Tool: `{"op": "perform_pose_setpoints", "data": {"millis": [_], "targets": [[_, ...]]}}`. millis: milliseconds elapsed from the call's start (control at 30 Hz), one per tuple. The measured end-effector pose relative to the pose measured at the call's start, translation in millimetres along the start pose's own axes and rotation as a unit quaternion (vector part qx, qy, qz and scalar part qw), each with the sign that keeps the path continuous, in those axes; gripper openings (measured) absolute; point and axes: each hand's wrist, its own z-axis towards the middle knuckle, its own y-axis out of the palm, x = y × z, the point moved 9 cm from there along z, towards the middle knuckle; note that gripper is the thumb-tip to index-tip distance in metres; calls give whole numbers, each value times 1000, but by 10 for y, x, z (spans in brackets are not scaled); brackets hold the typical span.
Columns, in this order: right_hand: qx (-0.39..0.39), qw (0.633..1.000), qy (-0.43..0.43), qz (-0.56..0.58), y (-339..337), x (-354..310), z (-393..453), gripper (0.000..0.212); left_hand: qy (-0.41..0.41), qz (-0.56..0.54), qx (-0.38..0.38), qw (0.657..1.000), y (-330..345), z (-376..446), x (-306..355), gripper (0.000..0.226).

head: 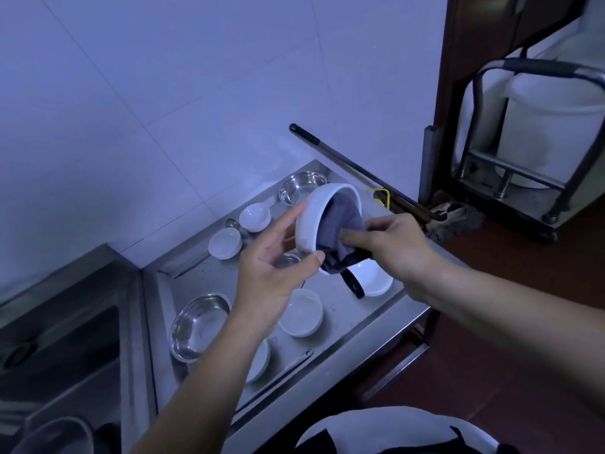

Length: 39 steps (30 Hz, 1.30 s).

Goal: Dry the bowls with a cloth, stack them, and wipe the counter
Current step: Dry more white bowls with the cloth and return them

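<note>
Above the steel counter [330, 309], the left hand [275, 276] held a white bowl [311, 221] tipped on its side, thumb curled at the lower rim and fingers spread along the outer wall. The right hand [399, 247] pinched a grey cloth [340, 227] and pressed it into the bowl's mouth; a dark-edged corner of the cloth hung down below the rim.

On the counter beneath, other bowls sat apart from one another, none of them stacked. Two small white bowls [254, 217] and [225, 243] stood near the tiled wall [163, 109], with a spoon [231, 223] just beside them. A steel bowl [302, 186] sat in the far corner, and a larger steel bowl [199, 326] lay near the sink [65, 339] at the left. A white bowl [302, 312] stood near the counter's front edge, another [376, 278] lay partly hidden under the right hand, and one more [260, 358] was mostly covered by the left forearm. A pair of tongs [288, 368] lay along the front edge.

A long dark handle [353, 165] leaned against the wall past the counter, and a metal trolley [510, 158] stood on the brown floor beyond.
</note>
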Motion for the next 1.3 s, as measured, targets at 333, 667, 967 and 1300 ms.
{"op": "perform_pose_setpoints", "data": {"millis": [333,667,967,1300], "targets": [[-78,824,-396,-398,61,-349,-234,61,-102,-117,64,986,14,-231,-330,59],[-127,992,9,-21,-218,230,-63,23,-169,-145,103,969,-54,-438,-707,59],[-191,938,262,-122,-336,900,-80,44,-170,-175,119,962,-278,-521,-838,59],[3,983,170,69,-573,557,101,27,-174,-212,34,961,-82,-442,-779,69]]}}
